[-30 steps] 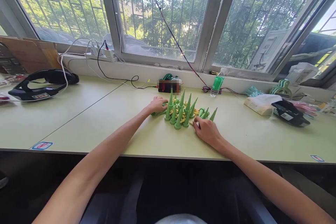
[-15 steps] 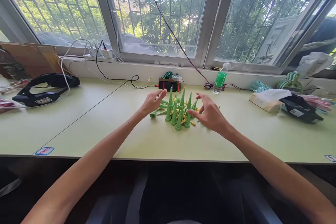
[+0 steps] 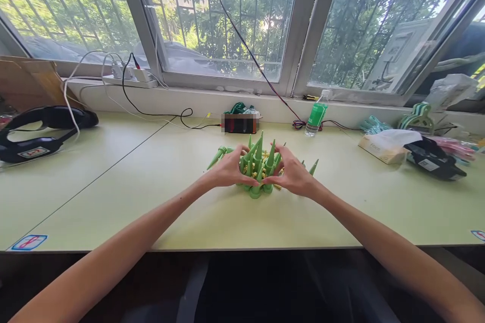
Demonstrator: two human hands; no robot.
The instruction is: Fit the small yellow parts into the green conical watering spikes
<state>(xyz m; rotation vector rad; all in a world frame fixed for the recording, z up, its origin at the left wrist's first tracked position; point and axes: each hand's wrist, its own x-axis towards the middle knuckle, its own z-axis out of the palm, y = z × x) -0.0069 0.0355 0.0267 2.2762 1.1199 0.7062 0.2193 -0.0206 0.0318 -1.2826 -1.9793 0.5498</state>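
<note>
Several green plastic cone-shaped spikes (image 3: pixel 259 150) stand bunched together on the table, points up, with small yellow pieces among them. My left hand (image 3: pixel 228 167) curves round the left side of the bunch, and my right hand (image 3: pixel 292 172) curves round the right side. Both thumbs reach across the front and nearly meet at the front spike (image 3: pixel 255 191). The fingers go behind the cones and are partly hidden, so how firmly they press cannot be seen. Another green spike (image 3: pixel 216 157) lies tilted beyond my left hand, and a spike tip (image 3: pixel 314 167) shows past my right wrist.
Behind the bunch is a dark boxy device (image 3: pixel 239 124) with a cable. A green-labelled bottle (image 3: pixel 316 115) stands by the window sill. To the right are a tissue box (image 3: pixel 382 148) and a black strapped device (image 3: pixel 430 160); a black headset (image 3: pixel 38 147) lies left. The table (image 3: pixel 261 227) ends near my body.
Both hands have moved inward and down from beside the green spikes and now cup the bunch. One spike at the left of the bunch leans now. The camera view has shifted slightly.
</note>
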